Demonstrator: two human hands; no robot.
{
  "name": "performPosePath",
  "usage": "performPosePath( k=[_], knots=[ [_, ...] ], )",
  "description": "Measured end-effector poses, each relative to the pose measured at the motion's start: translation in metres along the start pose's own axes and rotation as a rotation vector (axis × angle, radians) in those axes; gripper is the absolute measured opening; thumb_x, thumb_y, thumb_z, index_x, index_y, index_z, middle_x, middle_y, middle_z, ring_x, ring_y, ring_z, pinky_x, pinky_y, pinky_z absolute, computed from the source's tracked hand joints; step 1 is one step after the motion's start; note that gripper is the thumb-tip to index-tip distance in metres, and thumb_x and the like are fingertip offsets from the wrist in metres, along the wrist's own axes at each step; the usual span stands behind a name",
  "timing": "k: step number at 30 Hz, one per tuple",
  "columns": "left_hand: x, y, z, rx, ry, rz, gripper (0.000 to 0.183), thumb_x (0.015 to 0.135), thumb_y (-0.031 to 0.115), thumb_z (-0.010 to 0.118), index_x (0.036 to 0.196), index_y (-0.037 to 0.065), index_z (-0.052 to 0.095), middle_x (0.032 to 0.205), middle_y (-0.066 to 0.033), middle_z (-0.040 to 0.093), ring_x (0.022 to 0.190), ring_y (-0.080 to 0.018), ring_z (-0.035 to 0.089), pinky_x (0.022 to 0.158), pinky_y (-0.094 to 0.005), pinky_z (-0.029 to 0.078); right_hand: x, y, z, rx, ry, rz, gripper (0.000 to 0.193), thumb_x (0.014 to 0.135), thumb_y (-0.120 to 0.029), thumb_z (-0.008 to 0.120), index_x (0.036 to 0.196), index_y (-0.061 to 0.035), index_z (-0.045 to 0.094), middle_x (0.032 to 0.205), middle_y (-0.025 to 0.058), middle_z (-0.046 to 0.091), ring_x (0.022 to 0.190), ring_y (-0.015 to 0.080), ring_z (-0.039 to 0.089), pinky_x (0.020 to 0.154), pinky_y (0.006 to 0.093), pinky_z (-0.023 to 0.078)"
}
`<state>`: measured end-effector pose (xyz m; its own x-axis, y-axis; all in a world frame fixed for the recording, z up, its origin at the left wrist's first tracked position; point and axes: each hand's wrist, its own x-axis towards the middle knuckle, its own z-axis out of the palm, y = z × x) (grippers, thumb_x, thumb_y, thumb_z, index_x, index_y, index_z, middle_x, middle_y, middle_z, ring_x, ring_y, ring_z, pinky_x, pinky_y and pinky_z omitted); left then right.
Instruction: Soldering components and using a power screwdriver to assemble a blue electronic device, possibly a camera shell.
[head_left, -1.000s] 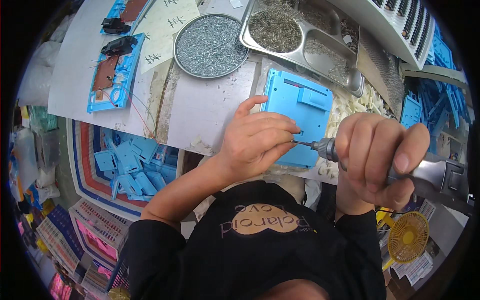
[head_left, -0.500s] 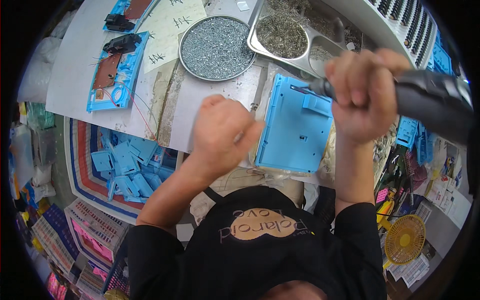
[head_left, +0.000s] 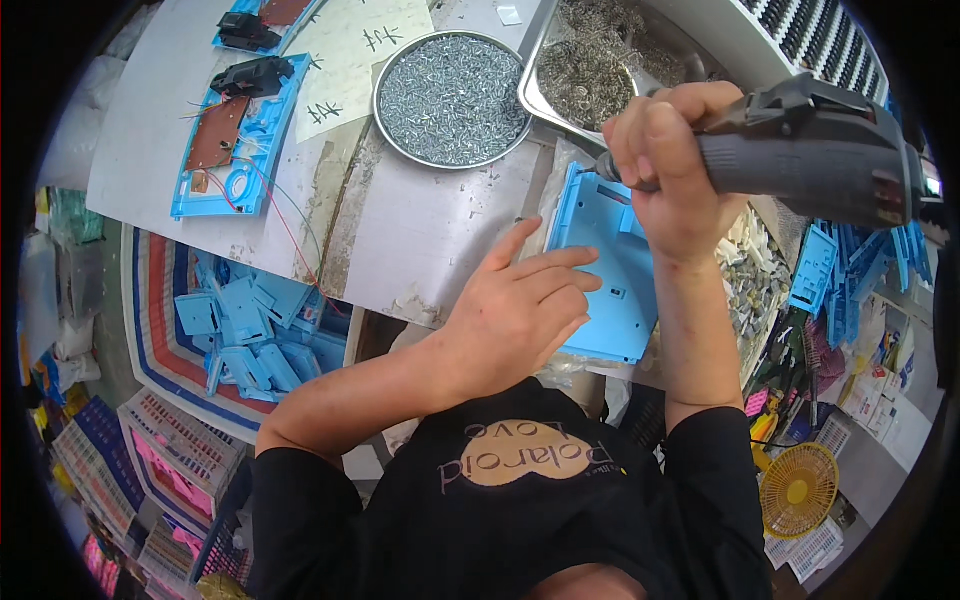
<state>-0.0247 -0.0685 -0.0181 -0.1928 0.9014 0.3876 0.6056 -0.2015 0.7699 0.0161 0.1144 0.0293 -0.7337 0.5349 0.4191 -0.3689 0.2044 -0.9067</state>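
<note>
A light-blue plastic panel [head_left: 600, 330] lies on the bench in front of me. My right hand [head_left: 676, 165] grips a dark grey power screwdriver [head_left: 800, 165], held sideways. Its tip points at the panel's far left corner; whether it touches there I cannot tell. Over the panel's left edge lies my left hand [head_left: 525, 310], fingers spread and stretched across the blue surface, nothing held in it. Beyond the panel stands a round metal tray [head_left: 378, 112] full of small silver screws [head_left: 452, 100].
A steel compartment tray [head_left: 530, 92] holds small metal springs. At the left lies a blue housing [head_left: 255, 150] with a brown board and trailing wires. Below it, a striped bag [head_left: 160, 330] holds blue parts. A yellow fan [head_left: 798, 490] stands at lower right.
My left hand has opened from a fist and come down to the right onto the panel. The screwdriver has moved left, its tip now by the panel's far left corner.
</note>
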Motion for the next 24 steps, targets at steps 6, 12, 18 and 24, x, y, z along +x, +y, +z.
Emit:
performPosePath(
  k=[6,12,18,24],
  knots=[
    [-0.003,0.003,0.005,0.054,0.026,-0.003,0.013,0.084,0.009,0.077,0.095,0.009,0.070,0.111,-0.0036,0.074,0.123,-0.0215,0.065,0.117,-0.0593,0.031,0.001,-0.005,-0.002,0.072,0.009,0.032,0.012,0.098,-0.007,0.061,0.097,-0.0062,0.050,0.062,0.0009,0.045,0.051,0.0106,0.043,0.053,0.0298,0.039],
    [-0.005,0.004,0.008,0.096,0.079,0.011,0.012,0.085,0.012,0.077,0.094,0.010,0.070,0.109,-0.0028,0.075,0.121,-0.0218,0.067,0.118,-0.0601,0.029,-0.018,-0.016,0.004,-0.017,-0.019,0.064,0.018,0.098,-0.013,0.063,0.093,-0.0081,0.046,0.061,-0.0013,0.044,0.051,0.0096,0.042,0.056,0.0297,0.041],
    [-0.004,0.004,0.007,0.004,0.089,-0.038,0.012,0.085,0.011,0.077,0.095,0.008,0.071,0.108,-0.0039,0.076,0.117,-0.0223,0.069,0.119,-0.0597,0.028,-0.022,-0.002,-0.003,0.087,-0.016,-0.004,0.015,0.088,0.004,0.070,0.096,-0.0001,0.059,0.069,0.0023,0.058,0.054,0.0086,0.053,0.051,0.0253,0.044],
    [-0.010,-0.009,0.001,0.056,0.228,0.016,0.017,0.082,0.007,0.078,0.097,0.008,0.069,0.103,-0.0051,0.075,0.107,-0.0211,0.072,0.120,-0.0614,0.022,-0.022,-0.064,-0.006,0.283,-0.275,-0.043,0.019,0.103,-0.028,0.058,0.114,-0.0129,0.052,0.063,-0.0074,0.050,0.055,0.0082,0.048,0.062,0.0281,0.040]
  ],
)
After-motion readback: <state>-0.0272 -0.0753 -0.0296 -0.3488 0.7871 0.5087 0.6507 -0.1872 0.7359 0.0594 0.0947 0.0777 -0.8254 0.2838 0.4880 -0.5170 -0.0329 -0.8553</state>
